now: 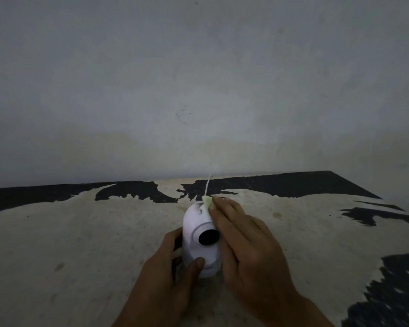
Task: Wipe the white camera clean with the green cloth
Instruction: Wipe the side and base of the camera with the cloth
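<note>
Left hand (172,270) grips the base of the white camera (200,234), thumb across the front. Right hand (241,241) lies flat along the camera's right side, fingers pressing the green cloth (207,201) onto the dome top. One camera, one cloth, one thin white cord (207,184) behind. Pale worn tabletop (80,244) with black patches; bare grey wall (198,79) behind.

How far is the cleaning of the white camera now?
In hand: the left hand grips the base of the white camera, and the right hand presses the green cloth on its upper right side. Done: the front around the dark lens looks clean. Left: dark smudges remain on top, beside the cloth, so the job looks partly done.
</note>
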`<state>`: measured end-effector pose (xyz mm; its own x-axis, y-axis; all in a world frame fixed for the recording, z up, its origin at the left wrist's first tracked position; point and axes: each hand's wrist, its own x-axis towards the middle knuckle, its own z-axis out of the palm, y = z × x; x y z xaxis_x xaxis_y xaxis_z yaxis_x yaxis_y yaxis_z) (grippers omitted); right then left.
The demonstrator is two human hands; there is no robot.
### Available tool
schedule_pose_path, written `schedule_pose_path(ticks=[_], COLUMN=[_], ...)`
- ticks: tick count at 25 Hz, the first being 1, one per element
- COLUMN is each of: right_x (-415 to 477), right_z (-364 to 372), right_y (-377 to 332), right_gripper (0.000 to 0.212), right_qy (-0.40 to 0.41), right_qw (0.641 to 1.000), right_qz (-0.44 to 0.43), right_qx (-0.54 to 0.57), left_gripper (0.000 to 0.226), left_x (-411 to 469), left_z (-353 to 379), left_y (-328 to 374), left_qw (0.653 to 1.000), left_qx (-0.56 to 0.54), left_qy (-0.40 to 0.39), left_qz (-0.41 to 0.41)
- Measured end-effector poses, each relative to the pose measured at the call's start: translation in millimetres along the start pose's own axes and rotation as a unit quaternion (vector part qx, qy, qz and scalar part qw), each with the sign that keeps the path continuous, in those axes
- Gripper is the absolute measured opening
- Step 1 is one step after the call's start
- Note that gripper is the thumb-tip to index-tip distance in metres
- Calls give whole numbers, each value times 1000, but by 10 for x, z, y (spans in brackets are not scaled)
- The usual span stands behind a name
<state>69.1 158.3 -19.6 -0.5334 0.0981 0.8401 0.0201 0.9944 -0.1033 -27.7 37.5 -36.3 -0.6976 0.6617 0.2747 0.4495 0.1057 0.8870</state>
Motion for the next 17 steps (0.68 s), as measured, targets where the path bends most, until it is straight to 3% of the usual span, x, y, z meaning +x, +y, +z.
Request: schedule_pose_path(ticks=[2,5,9,13,17], right_x=[7,12,-41,-7,1], right_z=[22,58,11,52,59], right_y=[0,6,28,62,-20], right_gripper=[49,54,46,46,53], right_qy=[0,28,25,23,12], right_qw=[1000,998,999,1000,997], right_qz=[-8,51,-27,-8,-56], right_qx=[-11,-10,-9,-15,-46], left_gripper=[69,57,56,53,50], left_x=[4,1,4,5,5], left_z=[1,-2,-6,-8,-6], left_y=[-2,8,-3,6,6], left_qw=[1000,1000,1000,1000,1000], left_qx=[-2,10,9,12,19], left_qy=[4,8,1,3,4], left_qz=[-2,-11,-5,-9,-8])
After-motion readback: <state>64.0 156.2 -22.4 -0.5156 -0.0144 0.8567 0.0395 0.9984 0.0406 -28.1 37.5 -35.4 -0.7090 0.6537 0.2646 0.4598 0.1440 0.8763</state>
